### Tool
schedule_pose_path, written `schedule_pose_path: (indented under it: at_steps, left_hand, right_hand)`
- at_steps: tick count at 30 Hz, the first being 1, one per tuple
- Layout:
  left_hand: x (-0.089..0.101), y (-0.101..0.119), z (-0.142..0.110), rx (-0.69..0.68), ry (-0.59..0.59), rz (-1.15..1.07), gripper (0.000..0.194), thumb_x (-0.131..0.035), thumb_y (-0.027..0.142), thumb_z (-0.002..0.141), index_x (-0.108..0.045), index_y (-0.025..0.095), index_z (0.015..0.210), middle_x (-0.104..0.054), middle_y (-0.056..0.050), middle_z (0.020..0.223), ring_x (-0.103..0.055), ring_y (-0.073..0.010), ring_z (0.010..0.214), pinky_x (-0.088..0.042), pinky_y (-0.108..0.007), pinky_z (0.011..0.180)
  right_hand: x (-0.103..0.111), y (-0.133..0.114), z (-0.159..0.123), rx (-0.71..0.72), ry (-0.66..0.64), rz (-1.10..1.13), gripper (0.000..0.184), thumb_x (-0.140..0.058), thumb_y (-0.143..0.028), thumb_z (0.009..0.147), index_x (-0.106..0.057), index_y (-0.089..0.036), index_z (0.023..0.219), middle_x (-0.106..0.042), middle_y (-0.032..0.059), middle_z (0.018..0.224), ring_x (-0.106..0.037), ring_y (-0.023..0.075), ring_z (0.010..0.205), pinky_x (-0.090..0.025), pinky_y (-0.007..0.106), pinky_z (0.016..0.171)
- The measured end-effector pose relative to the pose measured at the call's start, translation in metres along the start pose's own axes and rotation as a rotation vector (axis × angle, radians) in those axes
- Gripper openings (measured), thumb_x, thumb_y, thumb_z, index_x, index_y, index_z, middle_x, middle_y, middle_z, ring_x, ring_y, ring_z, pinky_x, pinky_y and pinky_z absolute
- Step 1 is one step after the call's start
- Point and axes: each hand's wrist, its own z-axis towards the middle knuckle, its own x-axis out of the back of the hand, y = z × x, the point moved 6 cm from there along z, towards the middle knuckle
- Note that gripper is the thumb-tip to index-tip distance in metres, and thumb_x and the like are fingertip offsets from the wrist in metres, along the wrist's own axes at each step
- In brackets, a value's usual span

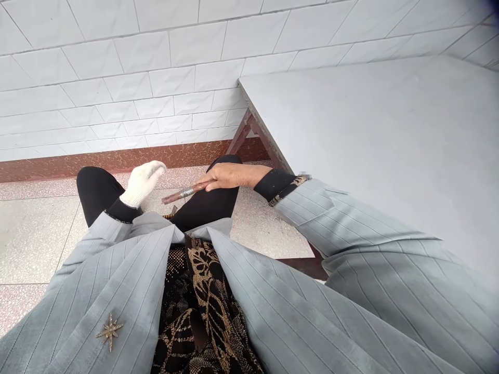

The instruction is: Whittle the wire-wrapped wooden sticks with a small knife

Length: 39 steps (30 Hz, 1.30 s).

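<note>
My right hand, bare, is wrapped round a brown stick-like tool handle with silvery wire or a metal band near its left end. The handle slants down to the left over my right thigh; its other end is hidden in the hand. In a white knitted glove, my left hand hovers by my left knee with its fingers curled together. Whatever it may hold cannot be seen. Between my legs, a small brown and yellowish object shows partly, below the handle's tip.
A pale grey table with brown legs stands close on my right, its edge near my right forearm. Ahead is a white tiled wall with a reddish-brown skirting. The floor is speckled stone.
</note>
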Motion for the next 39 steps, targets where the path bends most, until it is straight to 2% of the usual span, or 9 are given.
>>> schedule_pose_path:
  at_steps: [3, 8, 11, 14, 18, 23, 27, 34, 39]
  left_hand:
    - [-0.014, -0.013, 0.005, 0.1, -0.036, -0.107, 0.025, -0.048, 0.029, 0.094, -0.071, 0.018, 0.096, -0.073, -0.004, 0.09, -0.065, -0.0165, 0.082, -0.052, -0.03, 0.084]
    - [-0.061, -0.017, -0.006, 0.096, -0.298, -0.349, 0.03, -0.048, 0.039, 0.097, -0.067, 0.016, 0.092, -0.061, -0.001, 0.072, -0.055, -0.0125, 0.064, -0.047, -0.026, 0.065]
    - [-0.072, -0.013, -0.013, 0.038, -0.299, -0.406, 0.033, -0.048, 0.043, 0.098, -0.066, 0.016, 0.091, -0.059, -0.001, 0.071, -0.053, -0.012, 0.063, -0.045, -0.025, 0.063]
    - [-0.073, -0.013, -0.015, 0.023, -0.319, -0.348, 0.033, -0.047, 0.042, 0.098, -0.067, 0.016, 0.093, -0.059, 0.0, 0.071, -0.052, -0.0123, 0.064, -0.043, -0.025, 0.064]
    - [-0.073, -0.01, -0.015, -0.062, -0.384, -0.176, 0.035, -0.043, 0.041, 0.1, -0.068, 0.017, 0.096, -0.065, -0.002, 0.079, -0.059, -0.0147, 0.072, -0.046, -0.028, 0.072]
    - [-0.073, -0.009, -0.014, -0.132, -0.38, 0.109, 0.034, -0.043, 0.037, 0.101, -0.071, 0.018, 0.107, -0.075, -0.007, 0.103, -0.068, -0.0223, 0.098, -0.049, -0.034, 0.091]
    - [-0.063, -0.003, -0.01, -0.173, -0.356, 0.24, 0.034, -0.044, 0.034, 0.101, -0.071, 0.018, 0.112, -0.075, -0.009, 0.109, -0.069, -0.0238, 0.101, -0.05, -0.036, 0.091]
    - [-0.041, -0.005, 0.002, -0.085, -0.333, 0.004, 0.029, -0.049, 0.032, 0.095, -0.073, 0.017, 0.1, -0.074, -0.007, 0.102, -0.067, -0.0206, 0.095, -0.05, -0.035, 0.092]
    - [-0.041, 0.001, 0.001, -0.09, -0.444, -0.335, 0.028, -0.056, 0.038, 0.091, -0.072, 0.016, 0.094, -0.073, -0.005, 0.095, -0.064, -0.0158, 0.083, -0.051, -0.031, 0.082]
  right_hand:
    - [-0.001, -0.016, 0.0, 0.088, 0.003, 0.161, 0.035, -0.069, -0.031, 0.088, -0.079, -0.028, 0.121, -0.08, 0.0003, 0.104, -0.07, 0.0168, 0.088, -0.049, 0.028, 0.083]
    - [0.032, -0.004, -0.004, -0.062, 0.519, 0.309, 0.044, -0.069, -0.033, 0.085, -0.076, -0.024, 0.128, -0.077, 0.0027, 0.101, -0.066, 0.0168, 0.085, -0.051, 0.031, 0.081]
    - [0.038, 0.012, -0.008, -0.202, 0.61, 0.38, 0.045, -0.068, -0.031, 0.085, -0.076, -0.018, 0.127, -0.069, 0.0006, 0.077, -0.057, 0.0132, 0.066, -0.047, 0.028, 0.067]
    - [0.035, 0.023, -0.008, -0.306, 0.587, 0.36, 0.041, -0.067, -0.028, 0.085, -0.077, -0.018, 0.124, -0.064, -0.0005, 0.071, -0.052, 0.0118, 0.061, -0.044, 0.028, 0.064]
    - [0.034, 0.027, -0.007, -0.307, 0.544, 0.174, 0.036, -0.065, -0.027, 0.088, -0.079, -0.02, 0.12, -0.074, 0.0027, 0.091, -0.063, 0.0174, 0.081, -0.046, 0.03, 0.077]
    - [0.025, 0.031, -0.005, -0.416, 0.341, -0.147, 0.035, -0.064, -0.03, 0.092, -0.078, -0.027, 0.123, -0.078, 0.0045, 0.109, -0.067, 0.0246, 0.099, -0.045, 0.033, 0.08]
    - [0.015, 0.025, -0.002, -0.438, 0.164, -0.284, 0.04, -0.064, -0.03, 0.093, -0.074, -0.03, 0.132, -0.077, 0.0055, 0.116, -0.068, 0.0262, 0.102, -0.043, 0.033, 0.075]
    - [0.0, 0.02, 0.002, -0.166, -0.03, -0.059, 0.036, -0.066, -0.033, 0.092, -0.078, -0.027, 0.125, -0.079, 0.003, 0.1, -0.066, 0.0182, 0.085, -0.044, 0.027, 0.076]
    - [-0.011, 0.013, -0.001, -0.026, -0.207, 0.19, 0.045, -0.067, -0.041, 0.091, -0.074, -0.023, 0.131, -0.075, 0.0018, 0.089, -0.059, 0.0131, 0.073, -0.044, 0.024, 0.067]
